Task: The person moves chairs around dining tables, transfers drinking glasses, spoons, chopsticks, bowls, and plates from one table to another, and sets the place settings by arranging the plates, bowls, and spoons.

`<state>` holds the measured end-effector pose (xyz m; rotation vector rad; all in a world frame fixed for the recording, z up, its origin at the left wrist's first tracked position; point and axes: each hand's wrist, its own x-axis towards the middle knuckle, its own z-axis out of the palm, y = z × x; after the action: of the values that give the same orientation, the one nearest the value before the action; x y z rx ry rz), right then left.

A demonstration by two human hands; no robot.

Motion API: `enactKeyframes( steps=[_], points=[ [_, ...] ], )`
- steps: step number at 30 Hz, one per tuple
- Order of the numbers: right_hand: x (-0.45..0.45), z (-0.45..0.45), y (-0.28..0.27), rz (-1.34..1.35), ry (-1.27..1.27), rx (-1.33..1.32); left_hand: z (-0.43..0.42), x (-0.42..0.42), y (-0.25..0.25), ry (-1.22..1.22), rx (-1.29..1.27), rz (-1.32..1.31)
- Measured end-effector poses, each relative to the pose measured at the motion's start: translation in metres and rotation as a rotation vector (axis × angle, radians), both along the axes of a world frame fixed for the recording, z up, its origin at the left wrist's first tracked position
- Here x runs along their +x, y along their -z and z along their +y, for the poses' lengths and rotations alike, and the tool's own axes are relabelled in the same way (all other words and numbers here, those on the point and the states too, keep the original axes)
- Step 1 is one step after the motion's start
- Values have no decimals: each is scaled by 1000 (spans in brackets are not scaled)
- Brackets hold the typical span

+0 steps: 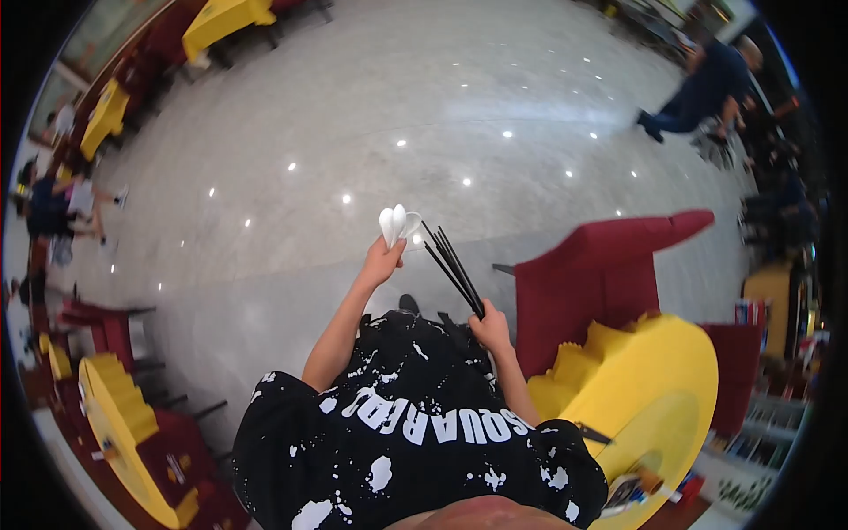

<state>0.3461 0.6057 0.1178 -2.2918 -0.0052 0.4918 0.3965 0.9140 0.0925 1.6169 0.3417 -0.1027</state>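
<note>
My left hand (pixel 382 261) is closed round the handles of several white spoons (pixel 394 224), whose bowls fan out above the fingers. Black chopsticks (pixel 453 269) rise from my right hand (pixel 491 327), which is wrapped round their lower ends. The tips of the chopsticks spread apart and point up and left, close to the spoons. Both hands are held out in front of my body, above the grey floor (pixel 291 230).
At the right, a dark red chair (pixel 565 287) stands against a round table with a yellow cloth (pixel 698 371). Another yellow table (pixel 124 424) is at the lower left. A person (pixel 711 88) is at the upper right, and people are at the far left.
</note>
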Motion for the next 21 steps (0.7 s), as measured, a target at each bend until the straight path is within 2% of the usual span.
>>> enactKeyframes(
  steps=[2,3,10,15,19,21],
  points=[
    [28,41,-6,-3,-137,-77,45,3,-12,-105,113,31],
    [41,59,-4,-36,-175,-10,67,5,-18,-145,172,55],
    [144,194,4,54,-474,-41,174,27,-5,-411,558,17],
    [245,309,26,23,-642,28,269,93,-6,-516,559,91],
    [340,415,18,81,-718,60,358,176,-24,-599,614,61],
    [388,469,12,99,-750,78,407,211,-32,-552,724,63]
  ],
)
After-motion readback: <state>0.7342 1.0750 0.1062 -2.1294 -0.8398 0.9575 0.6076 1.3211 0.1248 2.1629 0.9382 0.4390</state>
